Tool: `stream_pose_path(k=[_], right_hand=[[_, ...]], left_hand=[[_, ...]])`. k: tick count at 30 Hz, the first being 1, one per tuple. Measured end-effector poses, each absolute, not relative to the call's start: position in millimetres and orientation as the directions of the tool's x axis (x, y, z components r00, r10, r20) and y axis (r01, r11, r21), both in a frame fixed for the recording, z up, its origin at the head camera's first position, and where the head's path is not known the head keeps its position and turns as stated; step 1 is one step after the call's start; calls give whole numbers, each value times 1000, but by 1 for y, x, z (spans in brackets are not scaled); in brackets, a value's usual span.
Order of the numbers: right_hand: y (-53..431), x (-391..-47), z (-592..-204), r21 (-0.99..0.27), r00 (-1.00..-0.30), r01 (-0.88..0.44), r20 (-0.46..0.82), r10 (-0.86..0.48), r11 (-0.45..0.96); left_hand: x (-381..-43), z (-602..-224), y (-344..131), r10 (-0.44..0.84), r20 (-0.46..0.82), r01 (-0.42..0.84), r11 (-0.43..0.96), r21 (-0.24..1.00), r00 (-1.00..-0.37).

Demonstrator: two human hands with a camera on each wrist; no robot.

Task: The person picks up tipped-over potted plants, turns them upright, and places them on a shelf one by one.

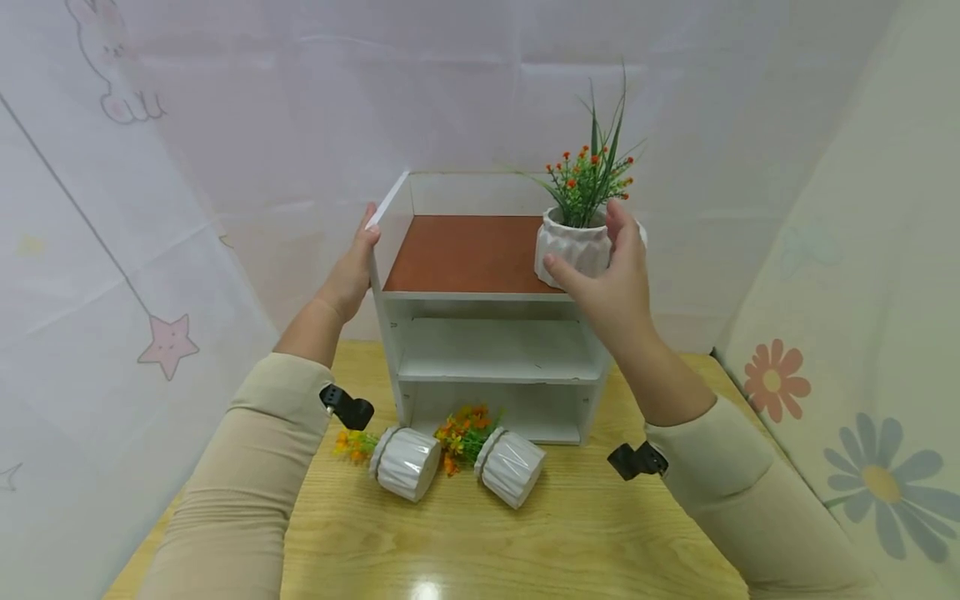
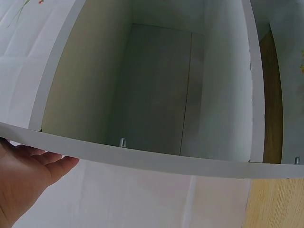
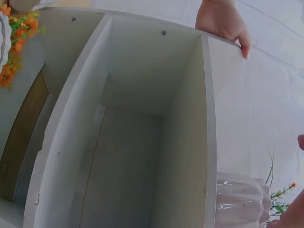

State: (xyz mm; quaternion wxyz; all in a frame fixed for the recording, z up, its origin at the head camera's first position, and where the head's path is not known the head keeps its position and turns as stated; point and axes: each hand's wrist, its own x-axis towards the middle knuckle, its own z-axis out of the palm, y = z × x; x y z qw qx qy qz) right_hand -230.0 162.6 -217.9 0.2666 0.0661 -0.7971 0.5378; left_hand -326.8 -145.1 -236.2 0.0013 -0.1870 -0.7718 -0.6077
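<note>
Far L, we see a white backdrop [image 1: 67,217] w/ a printed bunny [image 1: 112,62] and, lower, a pink star [image 1: 168,344]. Next comes our L sleeve [image 1: 247,467], beige, w/ a small black cam [image 1: 347,407] at the cuff. Our L hand [image 1: 347,279] grips the L side panel of the white shelf unit [image 1: 480,296]: fingers on the outer face, thumb over the edge. The L wrist view shows a small metal peg [image 2: 122,142] inside that panel.

On the wood table [image 1: 600,533], just in front of the unit, the L white pot [image 1: 407,463] lies on its side, yellow-orange flowers [image 1: 352,444] pointing L. Right beside it lies a 2nd white pot [image 1: 510,467], also tipped, its orange flowers [image 1: 467,433] btwn the two.

Above, at the R end of the unit's brown top, near the front edge, is the upright pot [image 1: 566,250] w/ grass blades and small orange-red blooms. Can't tell if its base bears on the board. Our R hand [image 1: 622,287] holds it from the R, thumb on the front, fingers at the far side; hands well apart. Far R: a 2nd cam [image 1: 637,460] at our R cuff [image 1: 708,458], then printed red [image 1: 776,381] and blue-grey daisies [image 1: 885,483].
</note>
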Motion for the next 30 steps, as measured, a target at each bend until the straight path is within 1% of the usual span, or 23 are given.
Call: stream_pose_path(k=[5,11,15,24,30], right_hand=[[160,-222,-223,-796,-843,-428,523,129,428],[158,-218,-232,-784,-863,-423,501,62,455],[158,-216,-240,-766,-865,-432,502,23,475],[159,-211,-257,-739,-898,-393,438,-54,547],[157,-207,-277,-751,-920,-364,381,-88,552]], left_hand=[[-326,-235,-145,288,224,287,200,937,-931],[-323,-234,-146,282,220,282,202,938,-934],[-323,-234,-146,276,219,279,202,939,-936],[-326,-234,-144,273,234,289,183,940,-933],[-325,-232,-141,273,229,287,198,937,-935]])
